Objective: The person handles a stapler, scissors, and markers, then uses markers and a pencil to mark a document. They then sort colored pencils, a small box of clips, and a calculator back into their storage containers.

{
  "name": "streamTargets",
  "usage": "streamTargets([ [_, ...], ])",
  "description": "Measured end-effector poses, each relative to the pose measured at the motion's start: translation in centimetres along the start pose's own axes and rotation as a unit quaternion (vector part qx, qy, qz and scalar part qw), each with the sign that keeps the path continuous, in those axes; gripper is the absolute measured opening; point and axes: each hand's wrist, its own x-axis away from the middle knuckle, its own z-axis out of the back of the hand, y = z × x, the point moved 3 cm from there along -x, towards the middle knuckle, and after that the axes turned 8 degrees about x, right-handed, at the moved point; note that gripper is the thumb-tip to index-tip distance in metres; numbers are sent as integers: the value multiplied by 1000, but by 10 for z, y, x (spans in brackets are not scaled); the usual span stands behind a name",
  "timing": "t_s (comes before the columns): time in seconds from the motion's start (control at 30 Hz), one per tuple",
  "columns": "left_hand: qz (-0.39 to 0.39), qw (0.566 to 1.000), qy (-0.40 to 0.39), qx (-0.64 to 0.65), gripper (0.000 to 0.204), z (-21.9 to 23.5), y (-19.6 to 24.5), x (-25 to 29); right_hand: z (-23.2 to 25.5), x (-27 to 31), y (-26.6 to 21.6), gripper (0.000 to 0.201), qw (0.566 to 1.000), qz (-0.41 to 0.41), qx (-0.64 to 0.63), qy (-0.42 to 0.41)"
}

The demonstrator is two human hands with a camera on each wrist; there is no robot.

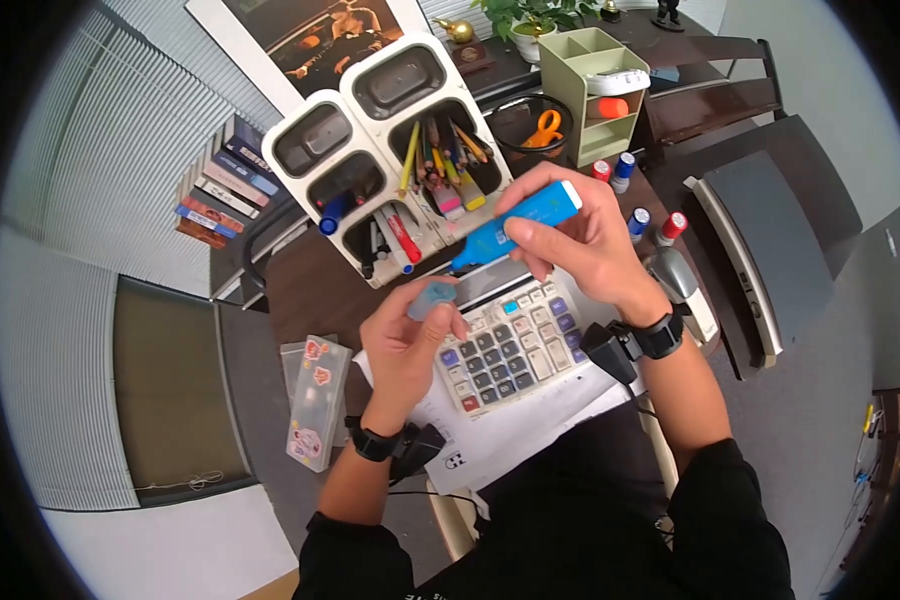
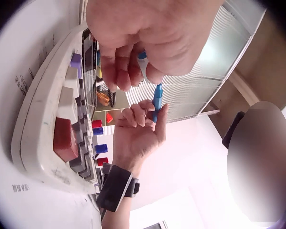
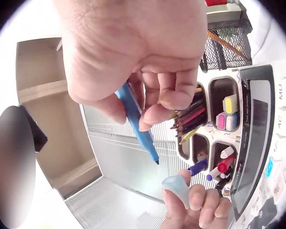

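A blue highlighter [image 1: 542,212] with its tip bare is pinched between thumb and fingers of the right hand [image 1: 595,245], tip pointing down-left. The left hand [image 1: 400,345] holds a translucent light-blue cap [image 1: 432,299] between thumb and fingers, a short way from the tip. In the right wrist view the cap [image 3: 177,187] and the highlighter [image 3: 135,119] are apart. Below both hands lies a calculator [image 1: 505,350] on white papers [image 1: 490,440].
A white organizer [image 1: 370,120] with pencils and markers stands ahead, beside a black mesh basket [image 1: 505,120] with orange scissors and a green shelf box [image 1: 595,95]. Red and blue bottles [image 1: 639,222] and a stapler [image 1: 680,285] are at right, a clear case [image 1: 318,400] at left.
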Motion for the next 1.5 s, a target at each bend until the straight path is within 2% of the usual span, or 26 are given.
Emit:
streamTargets([
  [0.17,26,999,-42,1,45,2,-11,0,-1,1,0,17,997,-3,40,-63],
  [0.3,31,997,-56,33,45,4,-13,-1,-5,0,0,16,996,-5,55,-73],
  [0.37,19,994,-74,84,39,4,-13,0,-10,0,0,17,992,10,98,-80],
  [0.5,17,997,-60,37,36,4,-12,2,-16,3,4,18,987,-40,99,-116],
  [0.6,13,998,-52,44,31,9,-7,-1,-15,1,4,18,986,-27,91,-137],
  [0.67,11,999,-23,44,27,10,-7,1,-16,0,3,20,987,-28,100,-122],
  [0.7,13,999,-23,46,27,8,-7,1,-15,0,4,19,983,-65,115,-131],
  [0.73,5,1000,-11,25,25,7,-7,1,-15,1,6,19,976,-102,129,-140],
  [0.8,-3,1000,5,3,24,6,-9,5,-17,3,7,18,972,-100,152,-149],
  [0.87,-31,997,17,-71,26,7,-11,8,-20,0,8,18,967,-89,180,-156],
  [0.97,-26,997,27,-74,24,6,-13,8,-23,2,13,17,967,18,211,-144],
  [1.07,-8,997,22,-76,23,10,-19,10,-24,3,13,18,964,-29,216,-156],
  [1.2,6,998,9,-64,23,12,-16,7,-27,4,14,17,965,0,219,-147],
  [1.23,4,998,7,-65,23,12,-14,5,-26,3,17,22,961,19,228,-155],
  [1.33,24,999,-6,-45,25,9,-11,0,-25,3,10,24,969,1,214,-123],
  [1.43,-14,998,-16,-53,29,0,5,-1,-14,2,2,12,984,11,165,-69],
  [1.5,-74,993,28,-90,32,1,16,-5,0,-1,-4,10,988,41,145,-29],
])
